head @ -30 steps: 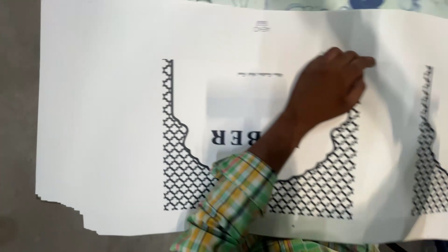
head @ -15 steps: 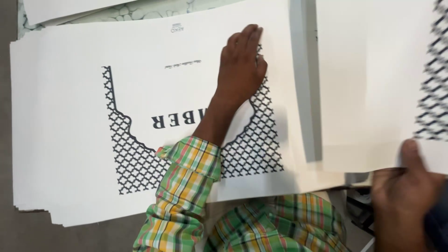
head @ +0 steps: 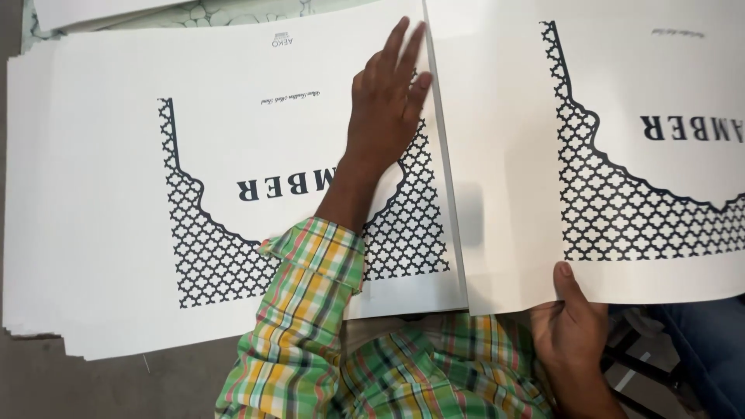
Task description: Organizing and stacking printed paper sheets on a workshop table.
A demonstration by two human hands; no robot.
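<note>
Fingers of the left hand (head: 386,109) lie spread flat on the stack of printed sheets (head: 101,233) on the table; the right hand (head: 573,318) pinches a separate sheet's (head: 504,155) lower edge, just right of the stack.

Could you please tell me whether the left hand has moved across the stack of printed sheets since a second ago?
Cannot tell for certain: the left hand rests flat near the right edge of the stack throughout, while the camera itself shifts.

Bright, even light overhead, white sheets nearly glaring; soft shadow beside the raised sheet, edges slightly soft
</note>
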